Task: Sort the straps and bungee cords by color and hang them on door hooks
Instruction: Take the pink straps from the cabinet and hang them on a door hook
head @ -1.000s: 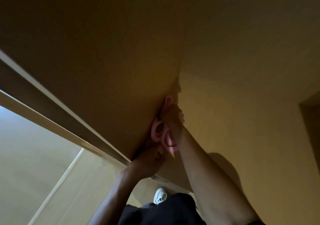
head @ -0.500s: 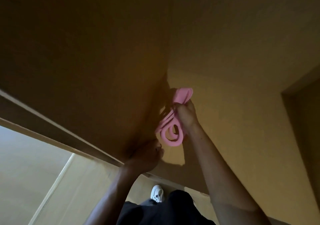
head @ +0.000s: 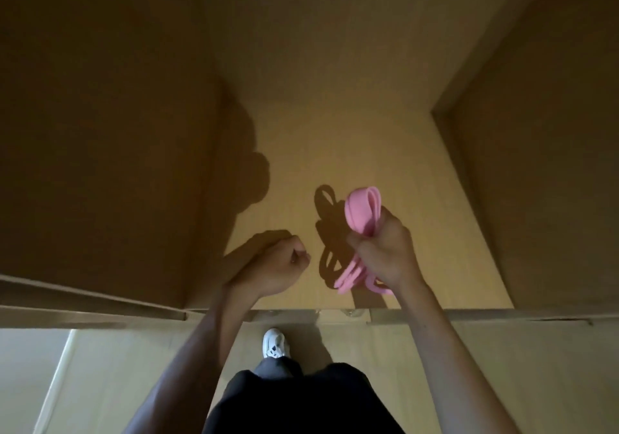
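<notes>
One looped pink strap (head: 362, 210) is grasped in the right grip (head: 385, 254) before the door (head: 335, 115); the left grip (head: 275, 266) is clenched, empty.

I am gripping a looped pink strap (head: 361, 209) in my right hand (head: 385, 254). My left hand (head: 274, 268) is hovering nearby, curled into a fist.

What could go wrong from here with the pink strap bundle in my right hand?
The right hand grips the pink strap only at its middle, so the loose loops hanging below may slip or uncoil. The left hand is curled on nothing, so it may be slow to catch a fall. The light is dim and no hook shows, so a loop may miss.
</notes>
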The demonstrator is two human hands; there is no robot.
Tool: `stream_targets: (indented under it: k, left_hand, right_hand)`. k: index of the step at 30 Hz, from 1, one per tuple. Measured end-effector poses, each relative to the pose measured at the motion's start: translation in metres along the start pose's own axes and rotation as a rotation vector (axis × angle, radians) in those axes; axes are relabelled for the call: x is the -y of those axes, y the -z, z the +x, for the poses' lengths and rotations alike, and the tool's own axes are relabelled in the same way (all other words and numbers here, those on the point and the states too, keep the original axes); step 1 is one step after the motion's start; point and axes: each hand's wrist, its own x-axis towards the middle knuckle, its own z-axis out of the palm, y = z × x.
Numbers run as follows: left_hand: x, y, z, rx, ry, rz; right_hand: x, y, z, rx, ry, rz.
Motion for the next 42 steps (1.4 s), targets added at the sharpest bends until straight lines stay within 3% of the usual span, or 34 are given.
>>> stream_targets:
  k: [10,15,22,25,35,42]
  left_hand:
    - [-0.103,-0.113,-0.023,0.205,-0.186,0.136]
    - [-0.173,-0.217,-0.067,0.430,-0.341,0.180]
    - [-0.251,-0.346,-0.134,0.714,-0.594,0.426]
    - [-0.276,-0.389,-0.152,0.860,-0.612,0.574]
    - [-0.356,-0.512,-0.147,1.008,-0.684,0.708]
    - [-0.457,-0.618,-0.122,1.064,-0.728,0.750]
  right_hand:
    - [-0.140,0.093,-0.134,-0.228,-0.266,0.115]
    - [-0.244,0.125,-0.227,-0.420,-0.485,0.155]
    - [-0.352,0.156,-0.355,-0.648,-0.730,0.180]
    - [-0.385,0.168,-0.392,-0.729,-0.845,0.256]
    - [-0.484,0.254,-0.429,-0.911,-0.976,0.374]
    - [-0.551,0.341,-0.441,-0.910,-1.045,0.429]
